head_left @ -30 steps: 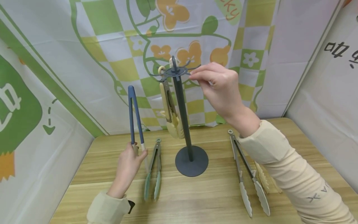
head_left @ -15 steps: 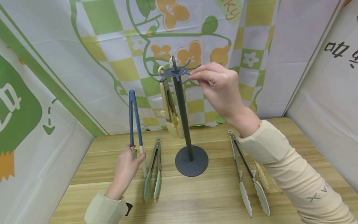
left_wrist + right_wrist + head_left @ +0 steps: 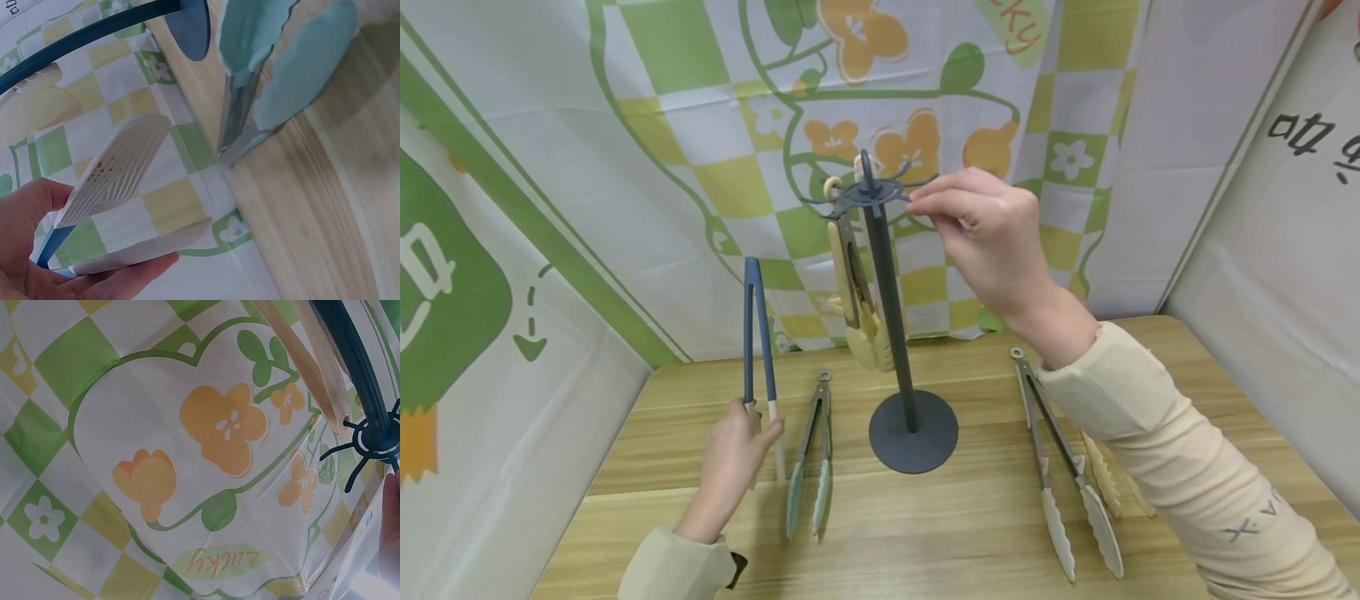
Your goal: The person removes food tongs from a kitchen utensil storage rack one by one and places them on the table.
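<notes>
Moved: your left hand (image 3: 726, 450) and the blue tongs (image 3: 765, 342) sit lower and nearer you than a second ago, while your right hand (image 3: 988, 229) stays up at the rack (image 3: 892, 308).
Backdrop: a cloth (image 3: 925, 67) with checks and orange flowers hangs behind everything.
Table: you have a wood-grain tabletop (image 3: 955, 542) in front of you, with the rack standing upright on its round base.
Rack: dark, with hooks (image 3: 357, 475) spreading round its top.
Right sleeve: your cream sleeve (image 3: 1120, 392) crosses above the right part of the table and hides part of a pale yellow tool (image 3: 1101, 471).
White-tipped tongs: the grey tongs (image 3: 1100, 529) lie spread on the table, right of the rack.
Held tongs: the blue tongs are left of the rack, bend up and white tips down, legs apart; you cannot tell whether the tips touch the table.
Green tongs: the green tongs (image 3: 822, 496) lie between your left hand and the rack.
Hanging tongs: the yellow tongs (image 3: 865, 337) hang from the rack's left side.
Right hand: finger and thumb pinch the end of a hook.
Left hand: thumb and fingers grip the blue tongs near the white tips.
</notes>
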### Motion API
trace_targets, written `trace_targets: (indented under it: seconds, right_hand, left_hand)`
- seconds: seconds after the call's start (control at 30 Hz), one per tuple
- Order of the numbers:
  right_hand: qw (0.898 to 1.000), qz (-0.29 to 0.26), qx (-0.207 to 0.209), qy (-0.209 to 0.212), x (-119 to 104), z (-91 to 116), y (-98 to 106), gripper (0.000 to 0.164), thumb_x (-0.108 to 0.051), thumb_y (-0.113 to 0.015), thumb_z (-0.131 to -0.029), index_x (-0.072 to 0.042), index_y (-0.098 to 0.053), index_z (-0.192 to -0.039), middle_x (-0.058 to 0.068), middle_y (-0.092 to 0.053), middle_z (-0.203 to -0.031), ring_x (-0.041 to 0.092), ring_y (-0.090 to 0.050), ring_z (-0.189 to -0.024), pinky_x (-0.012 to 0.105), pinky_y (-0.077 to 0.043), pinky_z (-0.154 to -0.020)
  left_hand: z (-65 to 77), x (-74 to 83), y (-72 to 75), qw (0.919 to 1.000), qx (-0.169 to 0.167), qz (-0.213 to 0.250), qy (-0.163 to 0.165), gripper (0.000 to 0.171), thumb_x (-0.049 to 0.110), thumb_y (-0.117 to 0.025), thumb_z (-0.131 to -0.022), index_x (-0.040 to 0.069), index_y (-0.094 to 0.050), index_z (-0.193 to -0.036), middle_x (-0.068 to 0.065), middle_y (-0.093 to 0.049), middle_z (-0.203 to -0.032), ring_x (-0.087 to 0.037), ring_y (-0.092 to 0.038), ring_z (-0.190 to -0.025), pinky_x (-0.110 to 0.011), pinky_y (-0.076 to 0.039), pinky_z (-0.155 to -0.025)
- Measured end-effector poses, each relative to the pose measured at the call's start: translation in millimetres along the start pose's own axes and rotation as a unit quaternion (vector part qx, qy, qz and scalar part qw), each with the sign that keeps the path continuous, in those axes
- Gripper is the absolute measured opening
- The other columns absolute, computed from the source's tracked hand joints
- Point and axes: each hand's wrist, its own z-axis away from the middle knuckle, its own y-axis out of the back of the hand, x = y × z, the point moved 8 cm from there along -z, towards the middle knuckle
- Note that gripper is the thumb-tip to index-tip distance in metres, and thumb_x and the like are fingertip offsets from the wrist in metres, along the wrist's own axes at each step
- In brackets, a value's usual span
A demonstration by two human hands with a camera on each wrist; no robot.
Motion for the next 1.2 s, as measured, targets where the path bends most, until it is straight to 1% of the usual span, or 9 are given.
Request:
trace_targets:
  seconds: [0.17,0.3,0.4,0.53,0.77,0.83,0.9,1.07,1.2]
  right_hand:
    - [1.000,-0.001,-0.002,-0.001,0,0,0,0.017,0.010,-0.059,-0.081,0.001,-0.072,-0.075,0.010,-0.069,-0.079,0.020,-0.065,-0.076,0.026,-0.053,-0.074]
    - [1.000,0.000,-0.004,-0.002,0,0,0,0.016,0.009,-0.059,-0.081,0.001,-0.072,-0.075,0.010,-0.069,-0.079,0.020,-0.065,-0.076,0.026,-0.053,-0.076]
    - [1.000,0.002,-0.005,-0.002,0,1,0,0.016,0.009,-0.059,-0.081,0.001,-0.072,-0.076,0.010,-0.069,-0.080,0.020,-0.065,-0.076,0.026,-0.053,-0.075]
    - [1.000,0.005,-0.006,-0.003,1,1,-1,0.016,0.008,-0.060,-0.082,0.001,-0.072,-0.076,0.010,-0.069,-0.080,0.019,-0.065,-0.076,0.026,-0.052,-0.078]
    - [1.000,0.001,-0.005,-0.006,1,1,-1,0.015,0.008,-0.060,-0.081,0.001,-0.072,-0.075,0.010,-0.069,-0.080,0.020,-0.065,-0.077,0.024,-0.049,-0.087]
    - [1.000,0.001,-0.006,-0.007,1,1,-1,0.015,0.008,-0.060,-0.081,0.001,-0.072,-0.075,0.010,-0.069,-0.080,0.020,-0.065,-0.077,0.024,-0.049,-0.086]
    - [1.000,0.001,-0.007,-0.006,1,1,-1,0.015,0.008,-0.060,-0.081,0.001,-0.072,-0.075,0.010,-0.069,-0.080,0.020,-0.065,-0.077,0.024,-0.050,-0.085]
    - [1.000,0.002,-0.008,-0.006,1,1,-1,0.015,0.008,-0.060,-0.081,0.000,-0.072,-0.076,0.010,-0.069,-0.080,0.020,-0.065,-0.077,0.026,-0.050,-0.085]
    - [1.000,0.004,-0.008,-0.005,1,1,0,0.015,0.008,-0.060,-0.081,0.000,-0.072,-0.076,0.010,-0.069,-0.081,0.020,-0.065,-0.077,0.026,-0.050,-0.084]
  left_hand:
    - [2.1,-4.8,-2.4,0.9999,-0.009,-0.001,0.008,0.056,0.025,-0.060,-0.086,-0.019,-0.039,-0.113,-0.010,-0.051,-0.062,-0.016,-0.048,-0.042,-0.027,-0.041,-0.036]
    - [4.1,-8.1,-3.9,0.9997,-0.017,0.000,0.015,0.058,0.025,-0.060,-0.086,-0.019,-0.037,-0.116,-0.014,-0.054,-0.067,-0.016,-0.047,-0.041,-0.027,-0.042,-0.035]
    - [4.9,-9.7,-3.3,0.9998,-0.014,-0.012,0.008,0.059,0.025,-0.061,-0.085,-0.021,-0.038,-0.116,-0.019,-0.057,-0.073,-0.018,-0.051,-0.047,-0.027,-0.044,-0.040]
    - [5.5,-12.9,-3.6,0.9996,-0.012,-0.026,0.001,0.056,0.025,-0.061,-0.085,-0.020,-0.041,-0.111,-0.021,-0.057,-0.077,-0.021,-0.053,-0.055,-0.029,-0.046,-0.046]
    - [6.6,-18.6,-5.3,0.9987,-0.015,-0.049,-0.002,0.068,0.026,-0.062,-0.084,-0.025,-0.034,-0.119,-0.033,-0.058,-0.092,-0.033,-0.059,-0.069,-0.043,-0.052,-0.060]
    - [7.4,-20.3,-6.2,0.9985,-0.022,-0.049,0.002,0.070,0.027,-0.062,-0.084,-0.025,-0.033,-0.120,-0.033,-0.057,-0.092,-0.034,-0.059,-0.070,-0.045,-0.052,-0.062]
    - [8.2,-22.3,-7.0,0.9984,-0.029,-0.047,0.006,0.069,0.027,-0.062,-0.084,-0.025,-0.033,-0.118,-0.031,-0.057,-0.088,-0.033,-0.058,-0.067,-0.044,-0.052,-0.060]
    - [9.8,-26.8,-8.2,0.9981,-0.040,-0.043,0.018,0.060,0.028,-0.063,-0.084,-0.021,-0.040,-0.110,-0.022,-0.055,-0.076,-0.024,-0.053,-0.058,-0.036,-0.048,-0.049]
    - [10.3,-30.0,-9.8,0.9979,-0.046,-0.042,0.019,0.057,0.028,-0.063,-0.084,-0.020,-0.041,-0.106,-0.016,-0.052,-0.070,-0.022,-0.050,-0.054,-0.032,-0.043,-0.045]
